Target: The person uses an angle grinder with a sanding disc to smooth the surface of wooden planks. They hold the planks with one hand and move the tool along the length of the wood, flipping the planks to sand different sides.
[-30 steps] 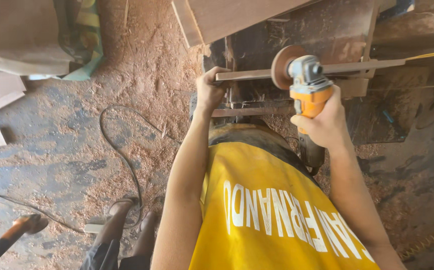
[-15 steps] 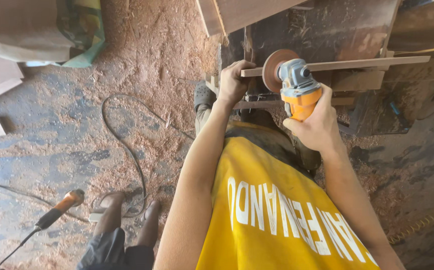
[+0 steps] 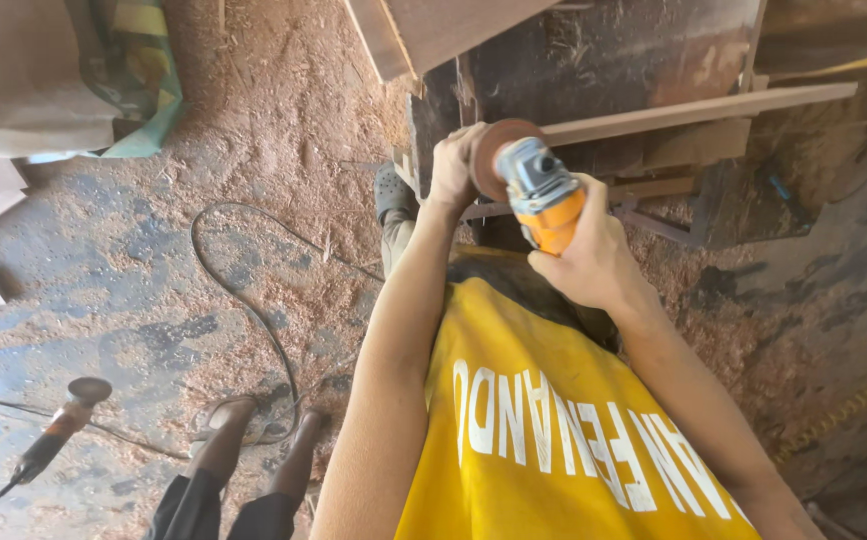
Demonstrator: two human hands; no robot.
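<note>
Grinder [image 3: 544, 195] sits upper centre of frame: orange body, grey gear head, brown sanding disc [image 3: 494, 155] against the near end of a thin wood strip [image 3: 694, 112]. Right hand [image 3: 589, 255] is wrapped tight around the orange body. Left hand [image 3: 454, 170] is curled closed over the strip end just left of the disc, fingers very near the disc edge, looks like touching range. Strip runs right across a dark, rough workbench [image 3: 604, 60].

To do this pass well, I'd say: slide the left hand further from the disc, keep the disc at a shallow angle to the strip, light pressure, steady strokes along the grain. Strip is thin, so back it firmly against the bench or it will chatter.

Cable [image 3: 244, 300] loops over the sawdust floor [image 3: 114, 260], left of centre. Second grinder [image 3: 59, 430] lies lower left. Someone's feet [image 3: 259, 425] stand bottom centre, near the cable loop.
</note>
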